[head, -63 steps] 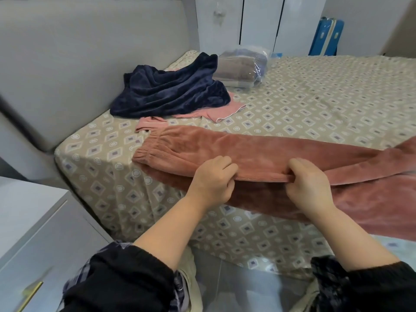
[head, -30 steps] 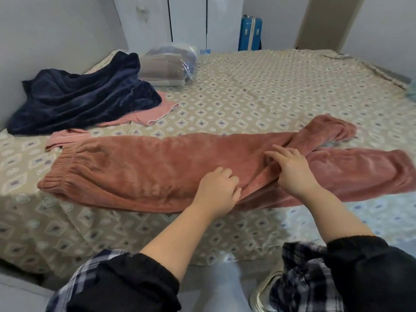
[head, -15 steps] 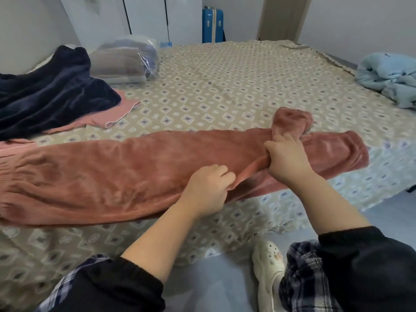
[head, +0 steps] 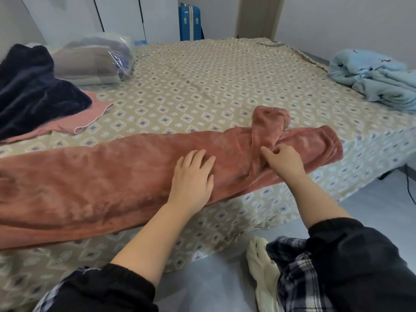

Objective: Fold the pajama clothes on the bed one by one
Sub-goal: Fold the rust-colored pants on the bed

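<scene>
1. Fleece pajama pants [head: 112, 176], rust-pink and plush, are lying in one long band across the middle of the frame, along the near edge of the bed [head: 202, 75] with its diamond-print sheet.
2. At centre, the left hand [head: 191, 176] is pressing flat on them, fingers straight and spread.
3. Right of centre, the right hand [head: 283, 161] is pinching the bunched upper leg with curled fingers.
4. At upper left, a crumpled navy garment [head: 33, 91] is lying on a thin pink garment [head: 90, 113].

Rust-pink fleece pajama pants [head: 101, 181] are pressed flat on the bed [head: 202, 70] by the left hand [head: 191, 176]; one leg (bunched) is pinched by the right hand [head: 283, 161].
</scene>
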Demonstrator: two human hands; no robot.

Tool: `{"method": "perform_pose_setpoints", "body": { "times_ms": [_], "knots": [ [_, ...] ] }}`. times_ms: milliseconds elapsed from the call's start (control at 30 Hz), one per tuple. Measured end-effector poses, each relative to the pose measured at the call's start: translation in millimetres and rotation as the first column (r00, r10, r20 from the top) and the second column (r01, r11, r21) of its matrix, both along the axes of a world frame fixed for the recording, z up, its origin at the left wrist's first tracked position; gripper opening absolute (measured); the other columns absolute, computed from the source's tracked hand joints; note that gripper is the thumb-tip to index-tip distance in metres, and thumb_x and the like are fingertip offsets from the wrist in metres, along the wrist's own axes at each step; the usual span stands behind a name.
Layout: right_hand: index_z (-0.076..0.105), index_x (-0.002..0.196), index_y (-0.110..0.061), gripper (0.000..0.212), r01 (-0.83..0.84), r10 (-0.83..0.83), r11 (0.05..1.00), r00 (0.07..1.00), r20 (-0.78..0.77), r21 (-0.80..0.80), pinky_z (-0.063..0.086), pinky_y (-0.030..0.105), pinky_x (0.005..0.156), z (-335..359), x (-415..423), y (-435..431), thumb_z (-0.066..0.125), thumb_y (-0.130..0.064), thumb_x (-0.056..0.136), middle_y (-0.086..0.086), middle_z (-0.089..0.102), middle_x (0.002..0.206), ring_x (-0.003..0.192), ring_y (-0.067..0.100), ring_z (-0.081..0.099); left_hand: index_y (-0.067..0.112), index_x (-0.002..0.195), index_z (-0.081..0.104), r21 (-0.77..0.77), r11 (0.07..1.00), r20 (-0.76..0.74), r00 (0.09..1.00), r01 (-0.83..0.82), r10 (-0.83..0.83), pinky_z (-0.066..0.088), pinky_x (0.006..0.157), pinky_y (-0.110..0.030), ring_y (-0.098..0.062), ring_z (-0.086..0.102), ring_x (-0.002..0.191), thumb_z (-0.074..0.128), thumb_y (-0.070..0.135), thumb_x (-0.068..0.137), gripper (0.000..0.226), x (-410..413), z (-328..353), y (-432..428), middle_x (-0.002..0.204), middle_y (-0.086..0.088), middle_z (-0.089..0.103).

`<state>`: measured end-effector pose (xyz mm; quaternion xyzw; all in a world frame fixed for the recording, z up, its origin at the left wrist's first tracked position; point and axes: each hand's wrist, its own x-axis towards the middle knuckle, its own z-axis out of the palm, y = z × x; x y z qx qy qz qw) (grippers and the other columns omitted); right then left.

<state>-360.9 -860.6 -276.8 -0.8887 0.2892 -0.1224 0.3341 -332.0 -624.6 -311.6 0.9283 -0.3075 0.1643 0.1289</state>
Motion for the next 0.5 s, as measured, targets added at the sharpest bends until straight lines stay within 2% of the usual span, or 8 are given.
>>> {"method": "perform_pose_setpoints", "body": {
  "times_ms": [100,200,267,300,367,400,433,500],
  "knots": [
    [0.045,0.124,-0.009,0.075,0.112,-0.132,0.983,0.982,0.134,0.144,0.048,0.043,0.093,-1.0,18.0,3.7,0.064,-0.061,0.074,0.008,0.056,0.12,0.11,0.026,0.056,0.03,0.154,0.009,0.205,0.975,-0.102,0.989,-0.082,0.104,0.003,0.117,-0.054,-0.025,-0.001,0.149,0.029,0.049,0.1,0.061,4.5,-7.4,-9.5,0.163,-0.004,0.006],
    [0.028,0.143,-0.006,0.093,0.131,-0.152,0.981,0.977,0.152,0.143,0.042,0.043,0.103,-5.3,33.0,9.6,0.071,-0.051,0.074,0.012,0.046,0.138,0.127,0.03,0.045,0.033,0.154,0.001,0.291,0.952,-0.096,0.986,-0.1,0.133,0.001,0.118,-0.055,-0.023,-0.004,0.149,0.023,0.056,0.098,0.064,8.5,-12.5,-14.3,0.163,-0.002,0.0],
    [0.027,0.144,-0.004,0.081,0.143,-0.183,0.967,0.965,0.185,0.212,0.044,0.034,0.097,-4.2,39.3,10.3,0.07,-0.028,0.08,0.012,0.052,0.132,0.122,0.03,0.051,0.035,0.154,0.009,0.232,0.969,-0.134,0.983,-0.09,0.124,0.002,0.118,-0.051,-0.019,-0.001,0.149,0.024,0.055,0.099,0.061,14.6,-12.3,-14.9,0.163,0.003,0.005],
    [0.036,0.14,-0.004,0.066,0.139,-0.2,0.954,0.954,0.222,0.266,0.044,0.03,0.091,0.0,40.9,12.2,0.065,-0.017,0.082,0.011,0.057,0.124,0.117,0.029,0.054,0.035,0.153,0.017,0.143,0.986,-0.177,0.978,-0.083,0.108,0.003,0.119,-0.047,-0.016,0.003,0.149,0.025,0.053,0.1,0.056,16.9,-8.5,-15.2,0.162,0.005,0.01],
    [0.056,0.113,-0.011,0.033,0.078,-0.168,0.963,0.922,0.349,0.258,0.044,0.025,0.084,11.6,41.3,21.3,0.055,-0.004,0.082,0.004,0.061,0.103,0.106,0.023,0.059,0.028,0.146,0.039,-0.24,0.964,-0.335,0.942,-0.111,0.025,0.014,0.118,-0.036,-0.012,0.022,0.145,0.034,0.039,0.102,0.045,27.2,-3.6,-11.7,0.155,0.006,0.033],
    [0.06,0.1,-0.016,0.028,0.023,-0.112,0.977,0.9,0.422,0.21,0.044,0.02,0.083,19.4,39.4,28.7,0.051,0.001,0.08,0.001,0.061,0.098,0.1,0.016,0.06,0.022,0.141,0.048,-0.485,0.852,-0.424,0.905,-0.199,-0.031,0.022,0.115,-0.03,-0.012,0.035,0.139,0.039,0.032,0.102,0.041,32.4,1.7,-7.6,0.147,0.004,0.045],
    [0.063,0.092,-0.017,0.033,-0.059,-0.02,0.987,0.875,0.483,0.149,0.043,0.014,0.082,27.9,37.1,36.1,0.047,0.007,0.077,0.001,0.061,0.098,0.094,0.006,0.06,0.018,0.136,0.053,-0.686,0.653,-0.491,0.867,-0.321,-0.09,0.032,0.109,-0.027,-0.011,0.048,0.129,0.042,0.027,0.101,0.038,37.9,8.4,-1.8,0.137,0.002,0.054],
    [0.071,0.082,-0.009,0.039,-0.354,0.282,0.933,0.831,0.479,0.066,0.043,0.007,0.08,45.6,27.6,46.8,0.043,0.017,0.073,0.007,0.063,0.101,0.086,-0.003,0.059,0.015,0.134,0.052,-0.829,0.204,-0.554,0.814,-0.521,-0.173,0.046,0.091,-0.025,-0.01,0.059,0.108,0.039,0.024,0.102,0.036,49.5,21.7,14.5,0.123,0.0,0.06]
  ]
}}
